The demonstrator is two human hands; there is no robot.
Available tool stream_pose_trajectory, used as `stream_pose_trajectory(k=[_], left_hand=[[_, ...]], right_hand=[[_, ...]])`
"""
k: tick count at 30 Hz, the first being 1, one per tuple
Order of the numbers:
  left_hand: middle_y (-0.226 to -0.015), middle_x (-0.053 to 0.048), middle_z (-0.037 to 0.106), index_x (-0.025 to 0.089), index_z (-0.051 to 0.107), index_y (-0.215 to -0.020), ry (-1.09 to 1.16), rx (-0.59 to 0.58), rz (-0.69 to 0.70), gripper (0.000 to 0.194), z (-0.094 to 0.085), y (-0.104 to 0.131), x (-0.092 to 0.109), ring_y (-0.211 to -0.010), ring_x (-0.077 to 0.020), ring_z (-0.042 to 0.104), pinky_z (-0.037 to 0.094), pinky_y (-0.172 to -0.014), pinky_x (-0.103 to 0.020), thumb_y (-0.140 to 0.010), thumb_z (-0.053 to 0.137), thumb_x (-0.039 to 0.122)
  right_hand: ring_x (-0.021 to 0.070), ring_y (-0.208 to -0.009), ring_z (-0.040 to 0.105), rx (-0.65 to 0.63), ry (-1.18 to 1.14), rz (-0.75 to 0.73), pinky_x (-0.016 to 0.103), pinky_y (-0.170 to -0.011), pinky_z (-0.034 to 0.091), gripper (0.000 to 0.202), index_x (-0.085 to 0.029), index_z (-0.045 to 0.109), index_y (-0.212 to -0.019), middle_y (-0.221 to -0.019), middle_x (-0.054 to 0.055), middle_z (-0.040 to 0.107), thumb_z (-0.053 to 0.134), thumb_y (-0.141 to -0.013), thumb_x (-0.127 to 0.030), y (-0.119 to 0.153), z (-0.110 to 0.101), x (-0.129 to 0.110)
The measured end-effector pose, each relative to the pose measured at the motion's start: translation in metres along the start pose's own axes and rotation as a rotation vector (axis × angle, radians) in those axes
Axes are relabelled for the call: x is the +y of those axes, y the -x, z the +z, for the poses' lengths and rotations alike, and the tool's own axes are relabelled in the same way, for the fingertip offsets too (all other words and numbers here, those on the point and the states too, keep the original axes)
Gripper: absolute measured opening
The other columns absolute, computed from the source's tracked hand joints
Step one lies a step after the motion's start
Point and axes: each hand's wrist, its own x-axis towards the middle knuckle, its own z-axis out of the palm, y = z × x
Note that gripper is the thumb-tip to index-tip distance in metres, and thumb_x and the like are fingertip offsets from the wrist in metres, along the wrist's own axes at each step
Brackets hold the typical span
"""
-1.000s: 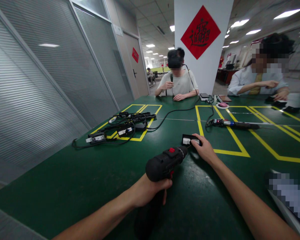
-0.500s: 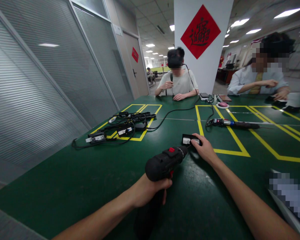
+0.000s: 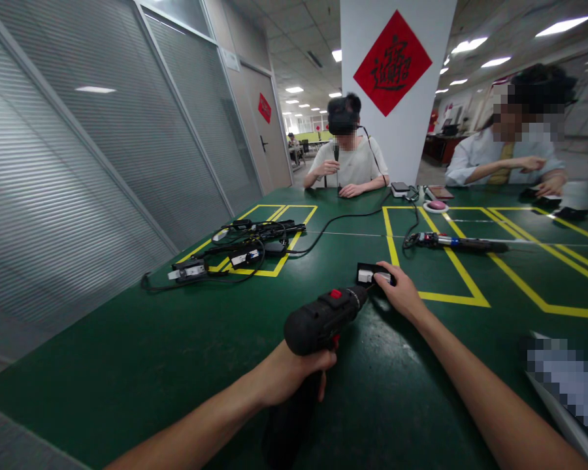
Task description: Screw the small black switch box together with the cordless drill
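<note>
My left hand (image 3: pixel 301 369) is wrapped around the grip of a black cordless drill (image 3: pixel 318 320) with red switches. The drill's chuck points forward and right, its tip close to a small black case with white parts (image 3: pixel 365 276) on the green table. Fingers of my right hand (image 3: pixel 399 290) press on the right side of that case and hold it. Whether the bit touches the case I cannot tell.
A pile of black power adapters and cables (image 3: pixel 255 245) lies to the left inside yellow tape. On the right is a long dark tool (image 3: pixel 455 242) with a cord. A tablet-like device (image 3: pixel 568 385) is at the lower right. Two people (image 3: pixel 353 160) sit across the table (image 3: pixel 176 346).
</note>
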Motion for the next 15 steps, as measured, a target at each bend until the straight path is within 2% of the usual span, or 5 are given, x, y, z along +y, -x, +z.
stream_pose_trajectory(k=[7,15], left_hand=[[-0.069,0.0,0.056,0.015,0.054,-0.099,-0.002,-0.013,0.007,0.027,-0.0002,0.0015,-0.0011,-0.05,-0.0118,0.053,0.038,-0.053,-0.027,-0.081,0.057,0.035],[-0.053,0.0,0.057,0.014,0.054,-0.088,-0.028,0.034,-0.047,0.021,0.001,0.0006,-0.0014,-0.047,-0.0118,0.052,0.037,-0.052,-0.025,-0.08,0.056,0.034]], right_hand=[[0.0243,-0.108,0.059,0.0,0.004,-0.004,0.039,-0.098,0.042,0.042,-0.021,0.062,-0.119,-0.117,0.009,0.063,0.054,-0.084,-0.044,-0.0004,-0.0003,0.0004],[0.0244,-0.109,0.059,-0.001,0.003,-0.006,0.04,-0.099,0.042,0.042,-0.021,0.062,-0.119,-0.117,0.009,0.063,0.053,-0.084,-0.043,0.0004,-0.0007,-0.0017]])
